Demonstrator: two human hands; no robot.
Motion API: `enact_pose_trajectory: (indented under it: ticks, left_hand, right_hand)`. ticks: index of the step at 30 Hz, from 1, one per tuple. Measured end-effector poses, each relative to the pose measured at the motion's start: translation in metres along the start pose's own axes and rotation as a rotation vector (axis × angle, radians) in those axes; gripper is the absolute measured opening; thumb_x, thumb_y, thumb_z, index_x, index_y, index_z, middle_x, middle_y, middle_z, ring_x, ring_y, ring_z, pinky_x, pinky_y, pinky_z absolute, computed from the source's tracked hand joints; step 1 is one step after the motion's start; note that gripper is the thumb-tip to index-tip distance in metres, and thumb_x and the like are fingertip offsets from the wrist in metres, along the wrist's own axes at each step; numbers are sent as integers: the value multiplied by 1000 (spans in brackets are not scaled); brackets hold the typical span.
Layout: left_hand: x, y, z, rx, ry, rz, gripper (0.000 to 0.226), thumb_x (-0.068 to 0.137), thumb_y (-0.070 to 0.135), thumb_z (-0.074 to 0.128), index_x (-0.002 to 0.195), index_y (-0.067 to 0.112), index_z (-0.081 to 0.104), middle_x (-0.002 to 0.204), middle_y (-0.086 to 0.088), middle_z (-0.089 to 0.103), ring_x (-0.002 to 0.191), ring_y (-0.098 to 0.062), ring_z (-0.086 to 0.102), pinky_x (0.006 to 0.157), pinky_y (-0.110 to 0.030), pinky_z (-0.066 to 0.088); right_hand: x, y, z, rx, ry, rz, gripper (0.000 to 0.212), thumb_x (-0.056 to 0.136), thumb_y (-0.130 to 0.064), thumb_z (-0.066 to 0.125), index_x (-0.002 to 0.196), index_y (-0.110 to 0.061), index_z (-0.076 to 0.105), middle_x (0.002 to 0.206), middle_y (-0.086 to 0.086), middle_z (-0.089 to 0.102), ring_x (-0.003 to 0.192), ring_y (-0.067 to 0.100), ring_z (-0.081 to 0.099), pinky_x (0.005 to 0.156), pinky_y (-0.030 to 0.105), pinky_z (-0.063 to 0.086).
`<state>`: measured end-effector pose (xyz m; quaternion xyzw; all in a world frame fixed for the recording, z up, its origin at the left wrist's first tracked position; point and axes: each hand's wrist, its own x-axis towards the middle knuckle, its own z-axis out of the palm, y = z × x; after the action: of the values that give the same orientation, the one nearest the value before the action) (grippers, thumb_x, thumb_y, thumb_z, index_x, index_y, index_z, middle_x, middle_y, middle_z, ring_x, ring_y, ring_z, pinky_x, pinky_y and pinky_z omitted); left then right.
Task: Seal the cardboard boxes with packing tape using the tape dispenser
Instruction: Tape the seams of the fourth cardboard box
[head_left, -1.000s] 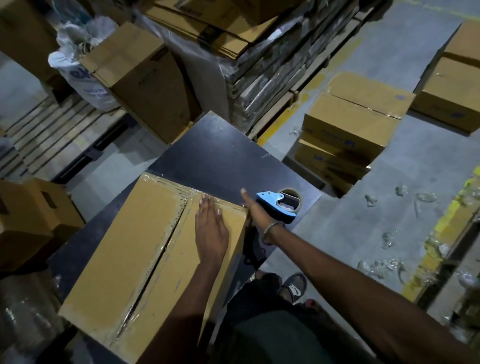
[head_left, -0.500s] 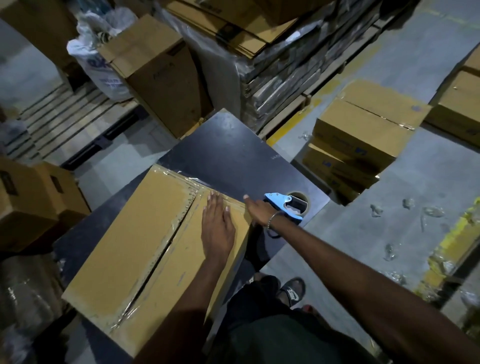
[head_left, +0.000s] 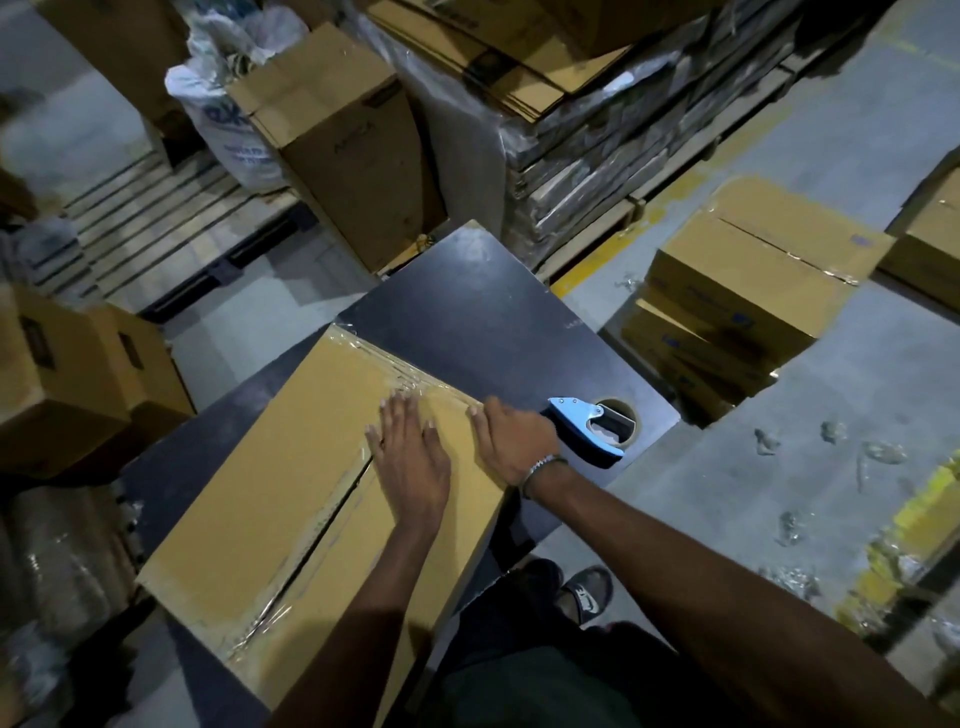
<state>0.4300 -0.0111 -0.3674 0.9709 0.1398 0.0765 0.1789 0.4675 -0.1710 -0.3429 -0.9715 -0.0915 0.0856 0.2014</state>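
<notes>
Gleaming clear tape wrinkles across the tan cardboard box's (head_left: 291, 467) closed flaps.

Your box (head_left: 291, 478) is matt brown corrugated cardboard; glossy clear tape (head_left: 400, 371), wrinkled, covers its 12 o'clock edge and centre seam. The table (head_left: 467, 312) under it is dark, smooth, faintly sheened. At 3 o'clock, the dispenser (head_left: 587, 426) shows glossy blue plastic.

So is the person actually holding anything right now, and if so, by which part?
Nothing is held. The left hand lies flat on top of the cardboard box, and the right hand rests at its far corner. The tape dispenser lies on the black table, ungripped.
</notes>
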Motion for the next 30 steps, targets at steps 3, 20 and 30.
enact_pose_trajectory:
  ticks: [3,20,30]
  left_hand:
    - [17,-28,-9,139,-29,-43,62,113,47,24,165,13,31,173,-9,24,162,-27,15,129,-58,15]
    - [36,-74,-28,18,-6,66,45,107,44,51,148,28,61,162,6,48,151,-17,40,115,-44,37]
    - [50,-77,-22,1,-3,19,65,105,49,49,160,15,42,172,-2,30,161,-17,21,128,-51,24]
  right_hand:
    - [17,3,-19,12,-197,48,68,107,-62,14,108,-16,63,103,16,72,93,36,68,72,39,42]
    - [92,-64,3,-43,-285,21,70,105,-66,15,111,-14,61,110,13,72,99,36,68,72,39,43]
    - [145,-98,24,142,-302,-29,57,108,-60,22,117,-13,54,110,17,70,100,38,67,75,40,49]
